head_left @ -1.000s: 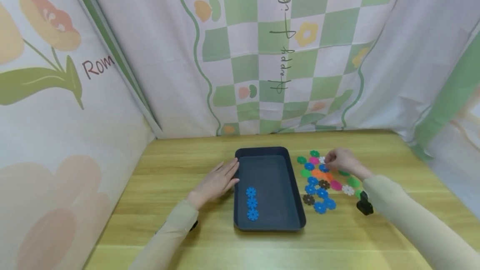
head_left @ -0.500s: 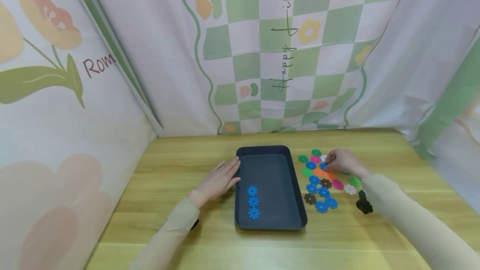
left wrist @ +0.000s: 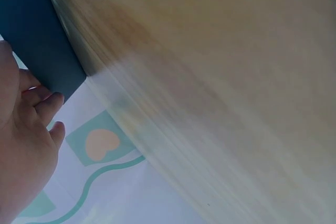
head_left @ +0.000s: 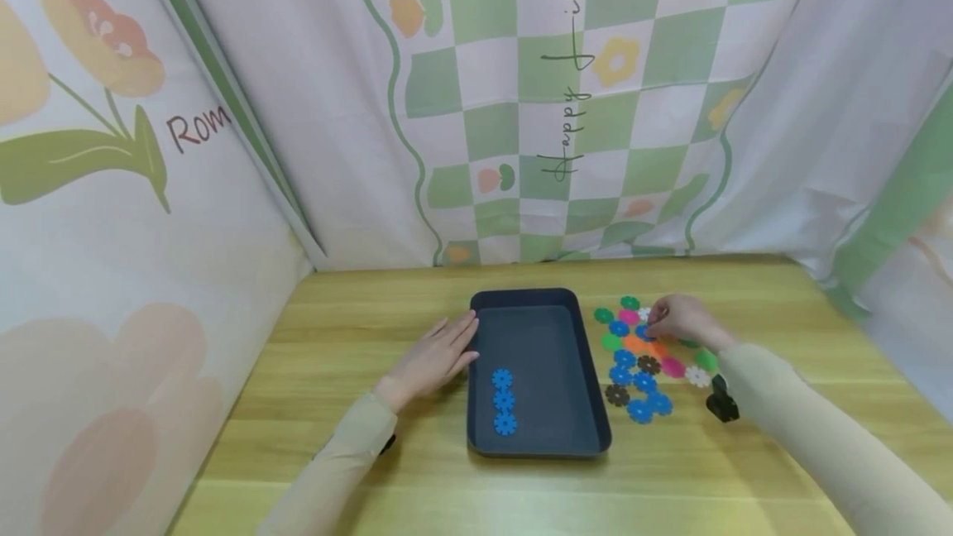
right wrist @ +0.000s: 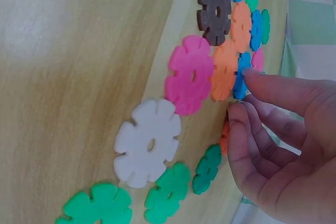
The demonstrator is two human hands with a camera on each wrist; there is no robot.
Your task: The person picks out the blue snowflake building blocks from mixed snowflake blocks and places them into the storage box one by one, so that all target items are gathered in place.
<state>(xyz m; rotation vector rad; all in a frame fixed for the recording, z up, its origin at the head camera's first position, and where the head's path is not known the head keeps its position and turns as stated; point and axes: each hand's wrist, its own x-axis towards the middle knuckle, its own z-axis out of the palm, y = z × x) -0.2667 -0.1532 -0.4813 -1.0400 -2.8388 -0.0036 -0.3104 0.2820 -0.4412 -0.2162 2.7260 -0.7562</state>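
Note:
My left hand (head_left: 430, 361) lies with straight fingers against the left rim of a dark grey rectangular tray (head_left: 547, 379). In the left wrist view its fingertips touch the tray's outer wall (left wrist: 39, 30). Three blue flower-shaped plastic discs (head_left: 503, 399) form a row in the tray's near left part. To the right of the tray, my right hand (head_left: 687, 321) has its thumb and curled fingers at the edges of a blue flower disc (right wrist: 241, 77), pinching it low over the table. Part of that disc is hidden by the fingers.
Loose flower discs in several colours surround the right hand: pink (right wrist: 190, 74), white (right wrist: 148, 142), orange (right wrist: 224, 71), brown (head_left: 617, 394), green (right wrist: 168, 192) and more blue ones (head_left: 640, 410). A white and green curtain (head_left: 487, 122) hangs behind the wooden table (head_left: 372, 313).
My right fingers have settled on the blue disc, with only a slight shift. The left hand stays on the tray's rim. The whole head view has drifted slightly.

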